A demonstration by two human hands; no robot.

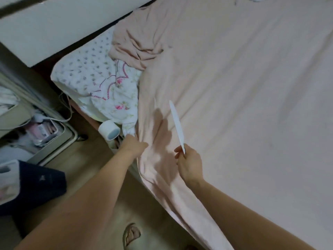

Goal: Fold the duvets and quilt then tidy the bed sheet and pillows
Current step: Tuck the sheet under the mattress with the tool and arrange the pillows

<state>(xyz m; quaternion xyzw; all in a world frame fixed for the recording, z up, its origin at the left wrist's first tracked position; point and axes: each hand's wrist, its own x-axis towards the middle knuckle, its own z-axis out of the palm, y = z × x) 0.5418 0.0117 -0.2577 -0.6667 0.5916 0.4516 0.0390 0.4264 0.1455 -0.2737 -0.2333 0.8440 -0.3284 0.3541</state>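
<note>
A pale pink bed sheet covers most of the mattress and is bunched into folds near the upper left corner. Beside it lies a white floral quilted cover with pink embroidered trim. My left hand grips the pink sheet's edge at the side of the bed, its fingers hidden in the fabric. My right hand holds a flat white plastic tucking tool by its lower end, blade pointing up over the sheet.
A white roll of tape sits at the bed's edge by my left hand. An open suitcase with clutter and a dark blue bag lie on the wooden floor to the left. My foot stands by the bed.
</note>
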